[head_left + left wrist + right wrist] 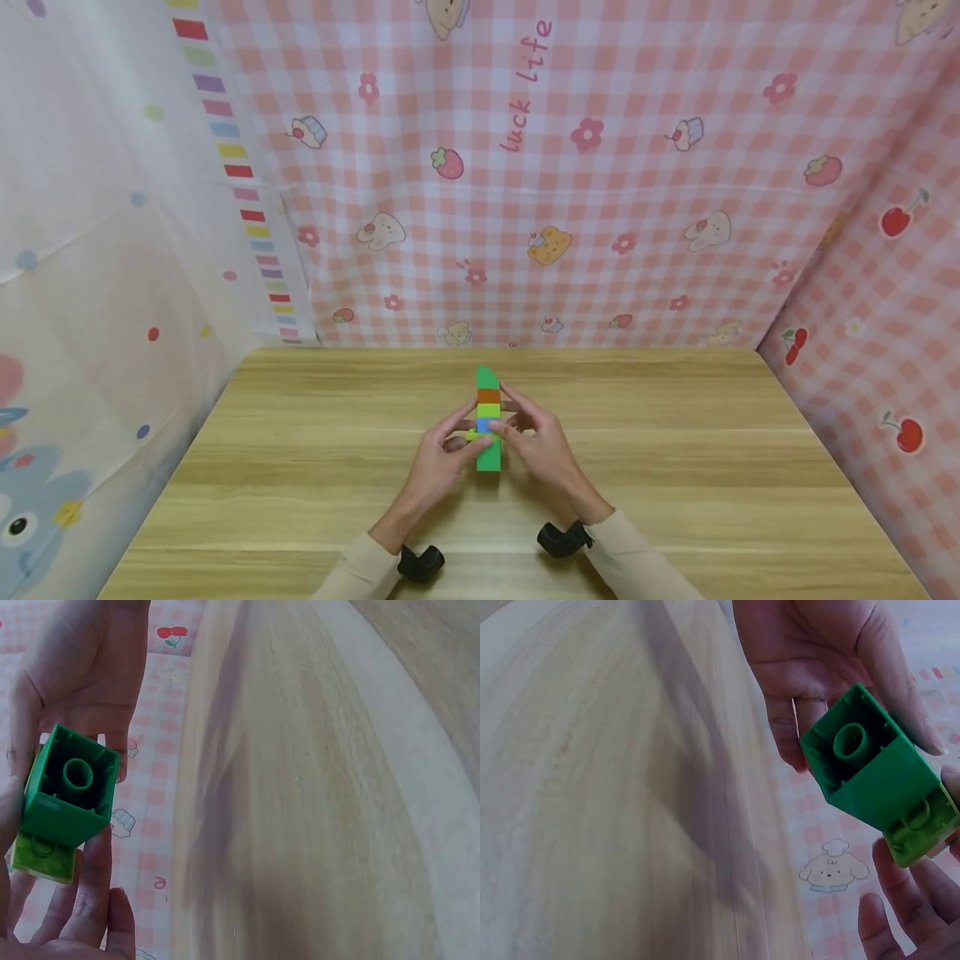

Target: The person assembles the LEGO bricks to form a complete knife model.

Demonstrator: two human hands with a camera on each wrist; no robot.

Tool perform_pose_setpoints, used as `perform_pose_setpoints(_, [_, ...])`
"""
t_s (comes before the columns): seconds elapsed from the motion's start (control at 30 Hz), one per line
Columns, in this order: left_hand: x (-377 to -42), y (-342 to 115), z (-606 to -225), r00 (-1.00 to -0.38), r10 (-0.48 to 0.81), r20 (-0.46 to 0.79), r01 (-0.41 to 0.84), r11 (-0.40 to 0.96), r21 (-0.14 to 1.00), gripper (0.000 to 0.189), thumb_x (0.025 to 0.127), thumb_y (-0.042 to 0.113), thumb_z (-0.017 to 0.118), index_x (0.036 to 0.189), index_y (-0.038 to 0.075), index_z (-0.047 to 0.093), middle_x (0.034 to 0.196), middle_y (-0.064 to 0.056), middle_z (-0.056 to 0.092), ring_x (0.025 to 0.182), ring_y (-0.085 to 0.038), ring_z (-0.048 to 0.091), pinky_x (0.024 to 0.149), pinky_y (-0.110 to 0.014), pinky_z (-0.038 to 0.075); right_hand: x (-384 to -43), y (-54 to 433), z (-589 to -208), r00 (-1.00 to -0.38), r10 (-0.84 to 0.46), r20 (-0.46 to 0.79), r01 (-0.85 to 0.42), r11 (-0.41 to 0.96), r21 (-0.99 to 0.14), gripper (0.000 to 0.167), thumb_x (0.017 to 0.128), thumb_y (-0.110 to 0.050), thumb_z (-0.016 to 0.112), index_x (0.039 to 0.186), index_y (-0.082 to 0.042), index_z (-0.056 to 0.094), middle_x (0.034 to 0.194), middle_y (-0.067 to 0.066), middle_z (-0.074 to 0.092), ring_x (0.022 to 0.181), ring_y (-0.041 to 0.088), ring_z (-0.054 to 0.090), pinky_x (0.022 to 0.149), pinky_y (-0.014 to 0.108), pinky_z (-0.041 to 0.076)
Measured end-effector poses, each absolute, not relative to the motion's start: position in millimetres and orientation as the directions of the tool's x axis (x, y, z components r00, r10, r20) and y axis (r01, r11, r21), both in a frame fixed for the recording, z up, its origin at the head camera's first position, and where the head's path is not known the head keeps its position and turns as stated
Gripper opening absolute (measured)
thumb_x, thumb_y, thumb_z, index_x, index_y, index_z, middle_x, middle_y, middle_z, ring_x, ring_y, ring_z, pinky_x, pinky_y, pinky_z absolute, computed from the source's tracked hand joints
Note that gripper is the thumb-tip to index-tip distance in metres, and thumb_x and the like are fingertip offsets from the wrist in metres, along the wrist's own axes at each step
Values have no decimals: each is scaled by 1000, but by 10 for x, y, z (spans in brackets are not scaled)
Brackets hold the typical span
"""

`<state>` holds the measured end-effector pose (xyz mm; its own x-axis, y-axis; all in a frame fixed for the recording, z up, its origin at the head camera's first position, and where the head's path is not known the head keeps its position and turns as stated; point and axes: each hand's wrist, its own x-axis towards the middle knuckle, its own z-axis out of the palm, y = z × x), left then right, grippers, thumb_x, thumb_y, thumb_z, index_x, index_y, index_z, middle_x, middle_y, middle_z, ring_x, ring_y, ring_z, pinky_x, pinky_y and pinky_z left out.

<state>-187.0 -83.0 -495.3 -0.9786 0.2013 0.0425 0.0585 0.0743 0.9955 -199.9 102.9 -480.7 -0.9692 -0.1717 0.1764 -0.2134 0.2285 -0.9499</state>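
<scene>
A tower of toy building blocks is held off the tabletop between both hands. From the top it runs green with a sloped side, orange-brown, lime, blue, lime and green. The lime block near the bottom juts out to the left. The hollow underside of the lowest green block shows in both wrist views. My left hand grips the tower low, its thumb across the front near the jutting lime block. With the thumb on the blue block, my right hand holds the other side, fingers behind.
The wooden table spreads out around the hands. Behind it hangs a pink checked cloth, with printed cloths at the left and right sides. Black wrist-worn devices sit by both sleeves.
</scene>
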Motion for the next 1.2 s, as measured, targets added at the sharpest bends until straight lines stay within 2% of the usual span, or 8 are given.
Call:
perform_pose_setpoints(0.3, [-1896,-740,-4955,-951,302,61,97,105,990,71,90,29,74,152,19,40,126,-12,61,100,-23,65,82,-26,54,-2041,1183,-4855,-973,-161,163,-200,248,-948,60,92,-28,72,147,-24,48,124,6,66,89,20,63,76,27,49])
perform_pose_setpoints(0.5, [-1948,-699,-5014,-934,355,41,117,195,974,72,92,32,72,153,20,36,122,-9,62,99,-21,62,85,-32,52,-2096,1267,-4890,-977,-170,132,-174,266,-948,59,93,-21,71,147,-17,48,123,12,64,83,19,62,74,27,51])
perform_pose_setpoints(0.77, [-2041,-632,-5115,-924,380,39,155,280,947,70,93,32,71,153,24,37,114,-5,58,90,-18,53,78,-31,46,-2032,1297,-4751,-977,-185,109,-162,303,-939,54,96,-11,65,145,-1,46,120,23,62,83,19,62,73,27,50])
perform_pose_setpoints(0.93, [-2089,-581,-5112,-919,393,30,171,330,928,72,92,33,71,154,20,36,99,-9,53,81,-15,45,69,-27,40,-2151,1357,-4987,-982,-163,92,-143,331,-933,53,96,-18,66,146,-8,48,117,17,64,85,16,61,69,25,50])
perform_pose_setpoints(1.03, [-2110,-556,-5112,-920,392,3,152,350,924,72,92,35,71,153,22,36,93,-10,51,78,-16,44,65,-26,38,-2219,1396,-5106,-985,-151,83,-132,351,-927,53,96,-23,67,145,-11,50,116,14,65,88,17,61,70,26,50])
perform_pose_setpoints(1.1, [-2127,-545,-5126,-919,394,-15,138,358,923,72,92,36,71,153,22,36,97,-10,54,80,-17,45,66,-28,39,-2241,1408,-5141,-986,-145,80,-128,361,-924,54,96,-24,67,145,-10,50,116,14,65,91,18,61,71,28,50])
perform_pose_setpoints(1.2, [-2149,-538,-5147,-914,406,-23,134,355,925,72,92,36,70,153,22,36,124,-11,60,102,-21,54,83,-36,47,-2251,1408,-5154,-990,-126,68,-112,382,-917,53,96,-23,67,144,-10,51,116,13,66,94,20,61,77,29,50])
